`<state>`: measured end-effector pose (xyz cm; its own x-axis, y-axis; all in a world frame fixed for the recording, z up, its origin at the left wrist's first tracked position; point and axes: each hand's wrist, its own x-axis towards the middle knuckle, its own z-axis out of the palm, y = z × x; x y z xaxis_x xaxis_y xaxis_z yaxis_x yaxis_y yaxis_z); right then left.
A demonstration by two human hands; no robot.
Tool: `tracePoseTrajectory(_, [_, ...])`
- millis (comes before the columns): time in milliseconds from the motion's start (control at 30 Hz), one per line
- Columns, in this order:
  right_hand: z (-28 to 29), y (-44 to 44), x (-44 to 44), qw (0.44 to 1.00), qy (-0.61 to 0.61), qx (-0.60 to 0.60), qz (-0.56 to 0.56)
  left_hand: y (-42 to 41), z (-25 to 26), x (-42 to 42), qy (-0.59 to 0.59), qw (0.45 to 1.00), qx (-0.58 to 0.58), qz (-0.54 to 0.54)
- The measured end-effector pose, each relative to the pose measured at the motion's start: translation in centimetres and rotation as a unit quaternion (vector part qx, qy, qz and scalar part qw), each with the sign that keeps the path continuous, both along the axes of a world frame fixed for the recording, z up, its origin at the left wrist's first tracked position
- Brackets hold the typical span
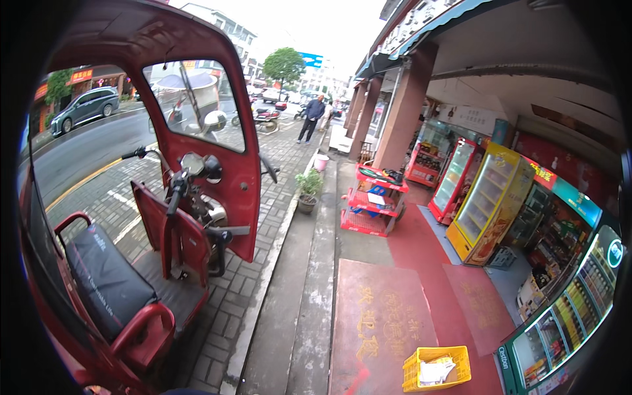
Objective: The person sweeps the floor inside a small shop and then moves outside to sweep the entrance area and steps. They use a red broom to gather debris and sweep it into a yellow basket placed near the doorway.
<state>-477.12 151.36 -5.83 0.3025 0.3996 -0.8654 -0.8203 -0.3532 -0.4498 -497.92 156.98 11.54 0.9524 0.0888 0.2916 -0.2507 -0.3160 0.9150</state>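
Observation:
Neither of my hands is in view. Close on the left stands a red three-wheeled vehicle with a roof and windshield, a black padded seat and handlebars. At the lower right, a yellow plastic crate sits on the red floor covering, with white papers or packets inside. A brown-red doormat bearing yellow writing lies beside the crate. Further ahead is a red tiered display rack on wheels, holding a white sheet and blue and dark items.
Concrete steps run along the shopfront. A potted plant and a pink bucket stand at their edge. Glass-door drink coolers line the right side. A person in dark clothes is on the paved sidewalk ahead. Pillars hold up the overhang.

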Motion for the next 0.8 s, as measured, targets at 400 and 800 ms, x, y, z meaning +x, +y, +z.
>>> tracePoseTrajectory(400, [-2.4, -16.0, -7.1, 0.911, 0.086, 0.091, -0.393, -1.7, -3.7, 1.5, 0.174, 0.969, -0.136, -0.112])
tracePoseTrajectory(800, [-7.2, -36.2, -22.8, 0.785, 0.188, -0.312, -0.501, 0.4, -3.6, -3.2, 0.39, 0.903, -0.177, -0.037])
